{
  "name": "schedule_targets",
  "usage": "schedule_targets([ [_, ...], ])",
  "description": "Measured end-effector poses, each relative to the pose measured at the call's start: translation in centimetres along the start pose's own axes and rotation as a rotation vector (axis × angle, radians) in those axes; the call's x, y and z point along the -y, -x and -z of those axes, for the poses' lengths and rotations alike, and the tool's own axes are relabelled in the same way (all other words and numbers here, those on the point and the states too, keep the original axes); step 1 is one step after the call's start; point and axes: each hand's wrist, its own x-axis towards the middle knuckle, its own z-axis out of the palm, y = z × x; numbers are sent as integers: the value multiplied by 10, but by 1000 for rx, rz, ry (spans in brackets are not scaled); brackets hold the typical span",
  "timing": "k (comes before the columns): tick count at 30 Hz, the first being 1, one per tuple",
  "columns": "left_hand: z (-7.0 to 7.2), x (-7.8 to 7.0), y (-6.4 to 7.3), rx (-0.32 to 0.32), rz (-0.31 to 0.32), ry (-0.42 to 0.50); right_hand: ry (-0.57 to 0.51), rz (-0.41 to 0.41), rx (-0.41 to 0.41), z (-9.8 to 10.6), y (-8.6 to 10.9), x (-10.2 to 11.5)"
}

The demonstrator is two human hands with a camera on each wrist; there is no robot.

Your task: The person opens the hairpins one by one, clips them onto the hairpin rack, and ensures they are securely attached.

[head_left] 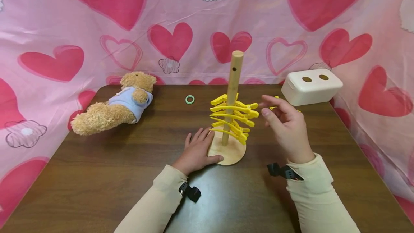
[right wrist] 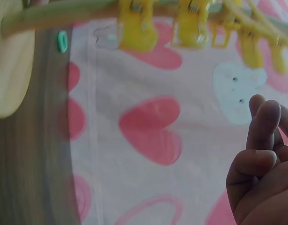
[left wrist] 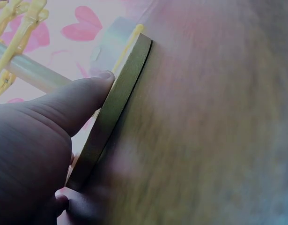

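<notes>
A wooden stand with an upright pole and a round base stands mid-table. Several yellow alligator hair clips are clamped along the pole, one above another, sticking out on both sides. The left hand rests at the base's left side, fingers spread and straight, thumb lying over the base's rim. To the right of the clips, the right hand is raised with its fingers loosely bent, and nothing shows between them in the right wrist view. More yellow clips peek out from behind the right hand.
A teddy bear in a blue top lies at the back left. Between it and the stand is a small green ring. At the back right sits a white box with two round holes on top. A pink heart-patterned cloth hangs behind the table.
</notes>
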Motion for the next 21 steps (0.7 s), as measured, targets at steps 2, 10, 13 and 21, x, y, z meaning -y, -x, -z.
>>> schedule_targets([
  [2, 0, 0, 0, 0, -1, 9, 34, -6, -2, 4, -2, -6],
  [10, -1, 2, -1, 4, -1, 23, 166, -124, -36, 19, -10, -33],
  [13, -1, 2, -1, 2, -1, 29, 169, -178, -49, 22, -14, -45],
  [21, 0, 1, 0, 2, -1, 38, 88, -311, -109, 30, -20, -80],
])
